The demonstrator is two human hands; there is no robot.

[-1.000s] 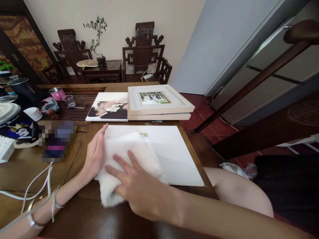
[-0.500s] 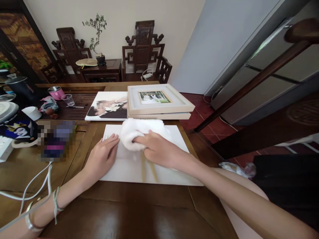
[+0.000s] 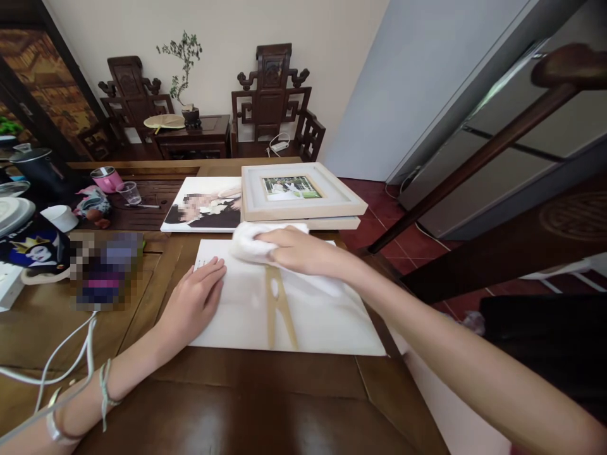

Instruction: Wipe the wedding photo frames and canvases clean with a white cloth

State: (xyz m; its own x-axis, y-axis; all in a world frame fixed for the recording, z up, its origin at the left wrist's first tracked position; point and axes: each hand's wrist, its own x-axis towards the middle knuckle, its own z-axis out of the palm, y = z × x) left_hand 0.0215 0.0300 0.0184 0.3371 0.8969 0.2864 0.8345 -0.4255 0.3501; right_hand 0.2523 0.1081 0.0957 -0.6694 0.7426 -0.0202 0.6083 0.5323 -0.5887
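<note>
- Head view: right hand (image 3: 296,251) w/ white cloth (image 3: 250,243) bunched under fingers, now at far edge of white board (image 3: 327,322) on counter (image 3: 246,404), up from near edge 1 s ago; wiping pass nearly across.
- Left hand (image 3: 192,303) flat, fingers open, still pinning board's left side.

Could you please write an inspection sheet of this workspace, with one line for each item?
Surface: brown wooden table.
Job's things: white flat board with a tan wooden strip; white cloth at its far edge.
Clutter: framed photos, unframed photo print, pink mug, clear plastic cup.
Hands: left hand flat on the board; right hand pressing the cloth.
Cables: white cable beside the left wrist.
Surroundings: carved dark chairs, potted plant.
</note>
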